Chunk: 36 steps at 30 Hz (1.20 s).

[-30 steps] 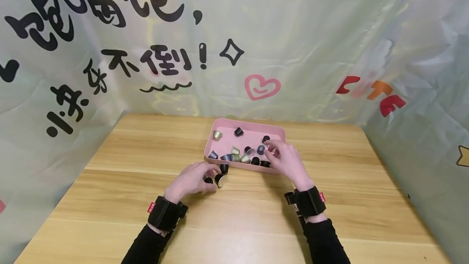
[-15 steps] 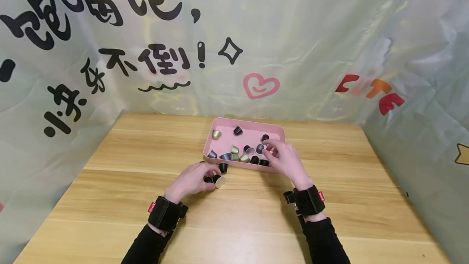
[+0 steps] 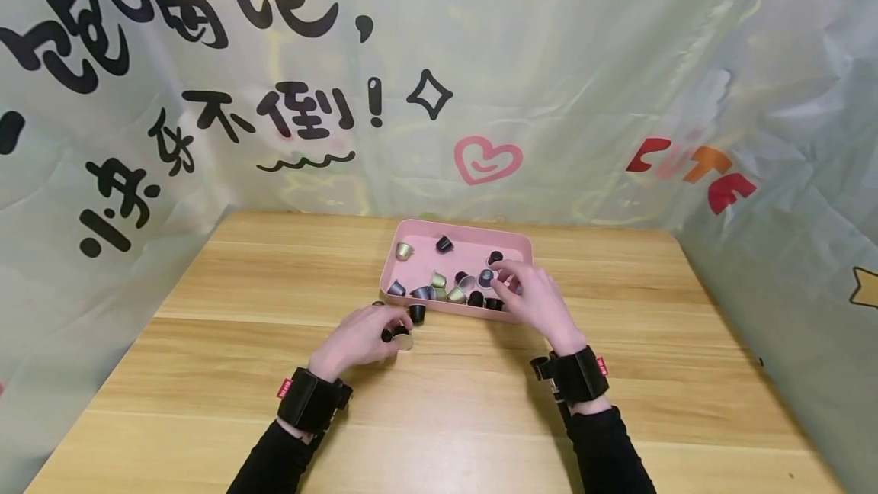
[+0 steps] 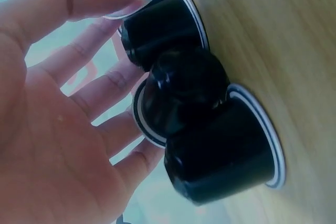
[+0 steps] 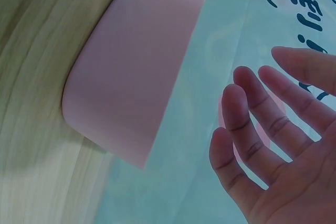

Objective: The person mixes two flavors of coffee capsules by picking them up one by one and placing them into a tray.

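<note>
Capsules are partly moved: a few black ones [image 3: 401, 332] stand on the counter [image 3: 206, 372] just in front of the pink tray [image 3: 454, 233], gathered under the left hand [image 3: 357, 340], whose fingers curl around them. About a dozen capsules [image 3: 447, 290] remain inside the tray. The right hand [image 3: 536, 302] hovers over the tray's right end, fingers spread, apparently empty. Printed sheeting [image 3: 439, 75] stands behind the tray.

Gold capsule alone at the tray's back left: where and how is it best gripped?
Probably pinch the gold capsule across its tapered sides from above: it sits apart from the others inside the pink tray, whose wall blocks a low approach, and its wider rim gives fingertips a stop.
</note>
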Each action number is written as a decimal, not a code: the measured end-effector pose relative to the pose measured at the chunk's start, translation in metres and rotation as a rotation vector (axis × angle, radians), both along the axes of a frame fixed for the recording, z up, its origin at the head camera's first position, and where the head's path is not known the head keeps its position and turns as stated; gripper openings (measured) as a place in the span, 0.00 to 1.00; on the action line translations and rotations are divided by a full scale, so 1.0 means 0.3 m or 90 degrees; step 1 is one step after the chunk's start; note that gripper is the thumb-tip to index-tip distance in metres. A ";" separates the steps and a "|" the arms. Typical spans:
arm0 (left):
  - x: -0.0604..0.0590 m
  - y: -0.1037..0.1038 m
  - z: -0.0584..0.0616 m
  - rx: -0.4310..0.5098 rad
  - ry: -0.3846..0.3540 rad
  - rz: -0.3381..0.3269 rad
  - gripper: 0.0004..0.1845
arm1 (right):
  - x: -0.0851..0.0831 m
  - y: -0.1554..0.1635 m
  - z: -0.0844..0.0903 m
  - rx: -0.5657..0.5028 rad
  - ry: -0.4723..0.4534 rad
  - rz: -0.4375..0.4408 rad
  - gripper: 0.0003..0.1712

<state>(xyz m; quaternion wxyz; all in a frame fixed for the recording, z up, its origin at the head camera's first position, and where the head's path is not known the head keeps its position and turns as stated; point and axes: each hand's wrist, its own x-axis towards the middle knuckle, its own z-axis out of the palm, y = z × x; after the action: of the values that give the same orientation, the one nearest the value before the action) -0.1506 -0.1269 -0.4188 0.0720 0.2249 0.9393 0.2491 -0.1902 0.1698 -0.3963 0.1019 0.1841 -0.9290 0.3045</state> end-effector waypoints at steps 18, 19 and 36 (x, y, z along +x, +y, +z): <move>-0.003 0.004 -0.009 -0.007 0.015 0.012 0.08 | 0.002 0.009 0.002 -0.017 -0.013 0.009 0.17; -0.003 0.004 -0.007 -0.006 0.013 0.016 0.08 | 0.002 0.009 0.003 -0.017 -0.015 0.009 0.17; -0.017 0.010 0.004 0.057 0.015 0.025 0.13 | -0.001 0.012 0.009 -0.028 -0.017 0.019 0.17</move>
<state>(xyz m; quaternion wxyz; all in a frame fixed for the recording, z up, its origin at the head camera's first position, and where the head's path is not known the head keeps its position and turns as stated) -0.1557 -0.1239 -0.4175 0.0456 0.2121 0.9322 0.2896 -0.1906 0.1733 -0.3937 0.0886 0.1917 -0.9205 0.3287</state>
